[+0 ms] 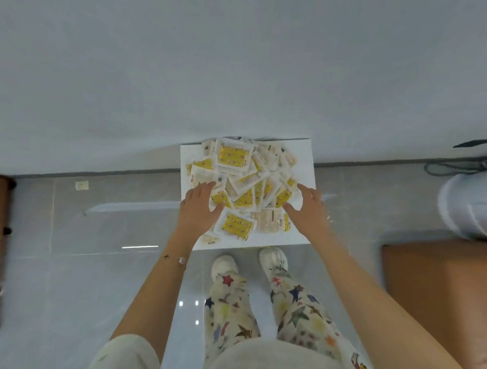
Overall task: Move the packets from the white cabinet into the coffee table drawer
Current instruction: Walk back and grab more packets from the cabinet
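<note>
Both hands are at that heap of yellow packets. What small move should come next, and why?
Probably draw both hands inward to scoop up a bunch. The left hand and right hand sit at opposite sides of the packets heaped on the white cabinet, fingers spread, with nothing gripped yet.

Support: flat white rectangular cabinet top point(304, 170), which stood against a pale wall point(241, 72).
Load: a loose heap of small square white-edged packets with yellow printed faces point(233, 156). They overlapped at all angles and covered most of the surface. One yellow-faced packet point(236, 226) lay flat near the front edge.
</note>
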{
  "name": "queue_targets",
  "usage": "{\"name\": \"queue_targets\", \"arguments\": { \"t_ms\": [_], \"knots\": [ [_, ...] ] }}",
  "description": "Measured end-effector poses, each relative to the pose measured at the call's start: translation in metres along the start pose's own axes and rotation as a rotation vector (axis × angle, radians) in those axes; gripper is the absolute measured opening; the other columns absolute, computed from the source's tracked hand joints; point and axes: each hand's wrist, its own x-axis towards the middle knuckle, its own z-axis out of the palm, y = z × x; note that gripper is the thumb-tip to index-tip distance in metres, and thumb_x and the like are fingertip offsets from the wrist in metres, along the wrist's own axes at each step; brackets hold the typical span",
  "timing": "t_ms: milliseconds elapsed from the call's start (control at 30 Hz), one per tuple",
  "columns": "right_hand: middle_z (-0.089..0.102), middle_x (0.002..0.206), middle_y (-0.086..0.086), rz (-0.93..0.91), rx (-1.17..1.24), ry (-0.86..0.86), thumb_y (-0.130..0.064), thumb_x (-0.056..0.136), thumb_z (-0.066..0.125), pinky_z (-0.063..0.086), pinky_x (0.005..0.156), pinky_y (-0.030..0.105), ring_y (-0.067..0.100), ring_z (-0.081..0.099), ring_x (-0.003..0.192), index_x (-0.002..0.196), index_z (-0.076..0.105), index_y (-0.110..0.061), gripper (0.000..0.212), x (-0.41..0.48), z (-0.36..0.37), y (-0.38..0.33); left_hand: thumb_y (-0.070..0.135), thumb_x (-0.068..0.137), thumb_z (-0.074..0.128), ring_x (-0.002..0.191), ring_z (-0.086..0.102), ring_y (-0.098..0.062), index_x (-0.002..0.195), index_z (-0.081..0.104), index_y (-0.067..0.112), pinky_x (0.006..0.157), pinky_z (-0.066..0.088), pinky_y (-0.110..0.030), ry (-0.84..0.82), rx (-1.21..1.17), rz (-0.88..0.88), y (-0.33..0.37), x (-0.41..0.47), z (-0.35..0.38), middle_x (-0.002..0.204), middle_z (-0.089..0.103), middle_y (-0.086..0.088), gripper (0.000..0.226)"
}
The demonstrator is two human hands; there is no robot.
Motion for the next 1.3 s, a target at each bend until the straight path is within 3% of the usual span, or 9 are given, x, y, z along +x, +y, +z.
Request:
{"name": "queue_targets", "arguments": {
  "t_ms": [233,367,467,667,900,1033,1100,1200,1300],
  "knots": [
    [0.036,0.144,0.008,0.127,0.276,0.014,-0.039,0.086,0.063,0.043,0.097,0.047,0.028,0.040,0.129,0.148,0.024,-0.026,0.075,0.102,0.065,0.043,0.050,0.078,0.071,0.142,0.021,-0.037,0.152,0.015,0.024,0.105,0.034,-0.055,0.012,-0.064,-0.240,-0.041,0.036,0.101,0.158,0.014,-0.013,0.097],
    [0.050,0.125,0.002,0.224,0.545,0.071,-0.031,0.081,0.072,0.044,0.070,0.024,0.019,0.056,0.104,0.140,0.030,-0.022,0.073,0.121,0.089,0.057,0.058,0.062,0.079,0.135,0.032,-0.042,0.151,0.023,0.016,0.097,0.042,-0.059,0.109,-0.077,-0.308,-0.052,0.030,0.136,0.153,0.026,-0.020,0.113],
    [0.055,0.118,0.004,0.268,0.606,0.126,-0.030,0.078,0.076,0.049,0.073,0.027,0.022,0.060,0.102,0.132,0.033,-0.018,0.071,0.118,0.098,0.062,0.072,0.057,0.070,0.129,0.041,-0.045,0.146,0.034,0.006,0.092,0.046,-0.059,0.212,-0.116,-0.366,-0.050,0.025,0.155,0.144,0.038,-0.025,0.116],
    [0.041,0.134,0.009,0.268,0.215,0.058,-0.044,0.069,0.082,0.038,0.098,0.047,0.030,0.038,0.125,0.137,0.032,-0.015,0.089,0.093,0.111,0.086,0.057,0.057,0.083,0.132,0.031,-0.039,0.147,0.031,0.013,0.095,0.041,-0.057,0.183,-0.103,-0.421,-0.041,0.022,0.167,0.146,0.031,-0.019,0.113],
    [0.038,0.130,0.009,0.176,-0.075,0.045,-0.051,0.061,0.083,0.035,0.099,0.046,0.029,0.038,0.122,0.135,0.031,-0.012,0.099,0.084,0.130,0.080,0.034,0.060,0.089,0.119,0.033,-0.034,0.140,0.034,0.010,0.092,0.033,-0.035,0.179,-0.310,-0.434,-0.048,0.022,0.158,0.128,0.035,-0.018,0.100],
    [0.048,0.123,0.009,0.240,0.098,0.003,-0.040,0.065,0.085,0.043,0.095,0.048,0.029,0.050,0.114,0.124,0.036,-0.013,0.082,0.089,0.134,0.082,0.024,0.061,0.088,0.118,0.036,-0.031,0.135,0.036,0.005,0.094,0.034,-0.037,0.182,-0.412,-0.443,-0.050,0.022,0.155,0.124,0.041,-0.016,0.092],
    [0.056,0.112,0.011,0.264,0.302,-0.013,-0.029,0.067,0.085,0.052,0.077,0.039,0.027,0.059,0.096,0.108,0.043,-0.011,0.061,0.089,0.131,0.086,0.019,0.065,0.086,0.114,0.040,-0.030,0.128,0.041,0.003,0.091,0.033,-0.031,0.206,-0.437,-0.407,-0.050,0.021,0.154,0.121,0.045,-0.015,0.079],
    [0.062,0.085,0.006,0.271,0.417,-0.024,-0.018,0.075,0.078,0.040,0.049,0.018,0.015,0.055,0.065,0.083,0.053,-0.010,0.028,0.083,0.123,0.094,0.014,0.070,0.083,0.113,0.040,-0.024,0.123,0.043,0.002,0.090,0.033,-0.029,0.225,-0.469,-0.379,-0.048,0.018,0.152,0.123,0.047,-0.014,0.068],
    [0.059,0.082,-0.005,0.315,0.523,0.022,-0.017,0.081,0.072,0.039,0.055,0.020,0.015,0.056,0.074,0.092,0.055,-0.015,0.020,0.074,0.117,0.101,0.010,0.071,0.081,0.121,0.039,-0.026,0.130,0.040,0.002,0.097,0.037,-0.034,0.255,-0.460,-0.329,-0.046,0.016,0.153,0.129,0.047,-0.016,0.072]
  ]
}}
